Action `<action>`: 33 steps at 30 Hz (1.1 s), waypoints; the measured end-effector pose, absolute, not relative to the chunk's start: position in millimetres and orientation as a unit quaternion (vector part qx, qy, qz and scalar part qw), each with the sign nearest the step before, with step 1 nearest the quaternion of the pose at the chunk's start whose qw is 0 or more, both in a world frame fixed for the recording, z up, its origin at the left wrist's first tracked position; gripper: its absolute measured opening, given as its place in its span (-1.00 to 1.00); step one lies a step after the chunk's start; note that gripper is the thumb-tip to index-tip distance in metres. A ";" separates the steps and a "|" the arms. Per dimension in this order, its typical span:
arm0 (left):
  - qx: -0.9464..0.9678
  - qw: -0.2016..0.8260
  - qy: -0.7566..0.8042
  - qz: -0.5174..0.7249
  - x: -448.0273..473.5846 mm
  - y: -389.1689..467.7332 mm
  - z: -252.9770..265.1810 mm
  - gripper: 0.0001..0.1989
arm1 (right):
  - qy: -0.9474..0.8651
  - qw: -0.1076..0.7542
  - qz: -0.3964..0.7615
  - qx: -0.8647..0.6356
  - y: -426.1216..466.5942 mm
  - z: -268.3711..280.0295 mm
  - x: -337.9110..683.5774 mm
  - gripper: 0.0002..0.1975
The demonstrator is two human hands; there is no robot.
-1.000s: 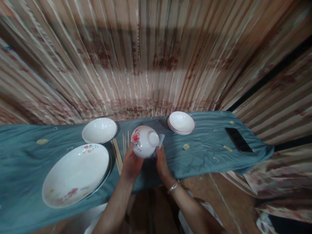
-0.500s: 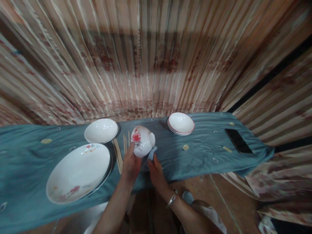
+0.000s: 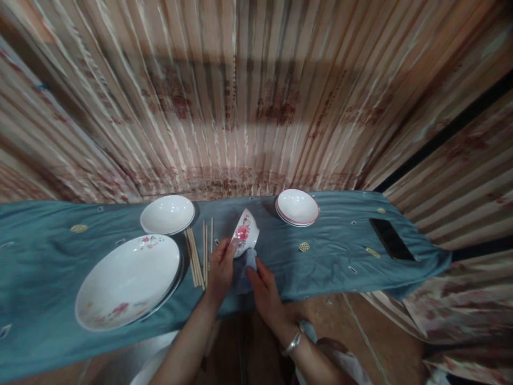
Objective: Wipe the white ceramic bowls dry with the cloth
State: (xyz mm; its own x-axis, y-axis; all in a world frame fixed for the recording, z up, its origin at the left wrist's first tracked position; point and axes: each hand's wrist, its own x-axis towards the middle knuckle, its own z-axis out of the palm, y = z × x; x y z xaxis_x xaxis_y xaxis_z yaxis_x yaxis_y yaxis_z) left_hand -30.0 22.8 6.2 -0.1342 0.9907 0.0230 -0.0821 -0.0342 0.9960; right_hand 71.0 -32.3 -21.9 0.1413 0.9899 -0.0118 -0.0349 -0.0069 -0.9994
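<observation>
A white bowl with a red flower pattern (image 3: 245,233) is tipped on its side above the table, its opening facing left. My left hand (image 3: 221,266) is closed on the bowl's rim. Just right of it, my right hand (image 3: 265,286) pinches a light blue cloth (image 3: 250,260) against the underside of the bowl. Part of the cloth hangs down between the two hands. To the left of my left hand lie several wooden chopsticks (image 3: 193,258), in loose groups.
A stack of large oval plates (image 3: 128,280) fills the left front, with white bowls (image 3: 167,214) behind. Red-rimmed bowls (image 3: 297,207) stand stacked at the back right. A black phone (image 3: 390,239) lies near the right end of the teal tablecloth (image 3: 332,256). Curtains hang behind the table.
My left hand has turned the bowl, so its foot points less toward the right hand and its profile looks narrower. Both hands have moved slightly right, and more of the cloth shows.
</observation>
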 end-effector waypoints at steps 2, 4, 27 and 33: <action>0.478 0.463 0.507 0.547 -29.1 22.6 4.5 -0.68 | -0.446 0.550 0.470 -0.527 -32.5 -18.5 76.5 -0.68; 0.500 0.450 0.512 0.534 -27.9 21.7 2.7 -0.70 | -0.436 0.565 0.458 -0.530 -32.3 -17.2 83.1 -0.65; 0.662 0.386 0.465 0.443 -18.6 8.6 -5.4 -0.76 | -0.511 0.559 0.324 -0.567 2.2 -27.6 133.2 -0.47; 0.582 0.475 0.483 0.449 -28.2 8.6 3.5 -0.69 | -0.434 0.594 0.412 -0.538 18.1 -34.8 138.9 -0.45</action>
State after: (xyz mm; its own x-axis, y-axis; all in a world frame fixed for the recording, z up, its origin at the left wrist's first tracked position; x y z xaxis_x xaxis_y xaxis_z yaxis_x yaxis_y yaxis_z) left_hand -28.2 8.6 3.5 0.1291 0.9896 0.0639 0.1365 -0.0816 0.9873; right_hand 138.9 18.1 -34.8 0.2831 0.9563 0.0729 -0.0220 0.0825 -0.9964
